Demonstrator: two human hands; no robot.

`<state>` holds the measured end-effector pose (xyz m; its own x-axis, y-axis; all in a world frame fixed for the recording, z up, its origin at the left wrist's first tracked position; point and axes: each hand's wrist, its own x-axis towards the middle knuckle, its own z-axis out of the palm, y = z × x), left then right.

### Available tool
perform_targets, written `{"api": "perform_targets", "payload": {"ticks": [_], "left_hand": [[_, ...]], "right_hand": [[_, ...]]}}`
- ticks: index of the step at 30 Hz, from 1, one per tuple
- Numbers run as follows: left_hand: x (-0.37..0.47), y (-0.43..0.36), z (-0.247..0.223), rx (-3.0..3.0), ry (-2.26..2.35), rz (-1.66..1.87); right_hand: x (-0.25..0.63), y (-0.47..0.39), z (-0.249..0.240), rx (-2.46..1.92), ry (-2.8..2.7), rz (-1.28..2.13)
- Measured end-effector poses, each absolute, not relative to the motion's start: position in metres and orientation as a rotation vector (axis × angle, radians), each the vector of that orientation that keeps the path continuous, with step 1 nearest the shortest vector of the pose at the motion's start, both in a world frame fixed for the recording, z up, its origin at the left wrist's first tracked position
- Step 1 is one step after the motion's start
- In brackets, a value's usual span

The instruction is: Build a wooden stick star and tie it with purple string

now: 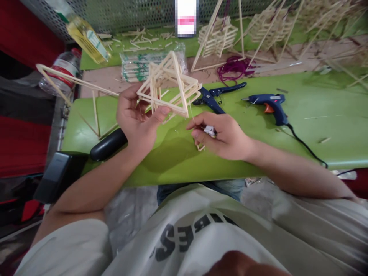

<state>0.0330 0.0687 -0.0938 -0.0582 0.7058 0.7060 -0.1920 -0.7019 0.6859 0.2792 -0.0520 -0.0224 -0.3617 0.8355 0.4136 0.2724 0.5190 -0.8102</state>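
Observation:
My left hand (140,119) grips a lattice of stacked wooden-stick triangles (169,86), holding it tilted above the green work surface. Fingers and thumb close on its left and lower edges. Just right of it, my right hand (221,134) is closed, thumb and forefinger pinched near a thin pale strand (190,107) that runs toward the lattice. A small white object (209,131) sits within the right hand; its kind is unclear. Below those fingertips shows a small bent piece of stick (200,147). Behind the hands lie blue-handled cutters (212,99).
A blue glue gun (267,101) with a lit red light lies to the right, its cord trailing to the front edge. Purple cord (234,69), packaged sticks (138,67) and other stick frames (218,38) are behind. Bottles (87,38) and a black cylindrical object (109,145) are at left.

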Motion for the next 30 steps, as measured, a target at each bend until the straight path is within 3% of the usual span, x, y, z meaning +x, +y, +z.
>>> {"api": "perform_targets", "payload": {"ticks": [4,10,20,30], "left_hand": [[0.035,0.065,-0.089,1.611,0.529,1.825],[0.03,0.067,-0.091,1.63,0.532,1.774],[0.032,0.054,-0.085,1.79,0.537,1.647],[0.028,0.05,-0.091,2.129,0.6,1.681]], "right_hand": [[0.281,-0.054,-0.026,-1.026,-1.951,0.533],[0.293,-0.045,-0.027,-1.17,-1.629,0.501],[0.31,-0.009,-0.022,-0.891,-1.223,0.449],[0.284,-0.039,0.009,-0.918,-1.126,0.89]]}}
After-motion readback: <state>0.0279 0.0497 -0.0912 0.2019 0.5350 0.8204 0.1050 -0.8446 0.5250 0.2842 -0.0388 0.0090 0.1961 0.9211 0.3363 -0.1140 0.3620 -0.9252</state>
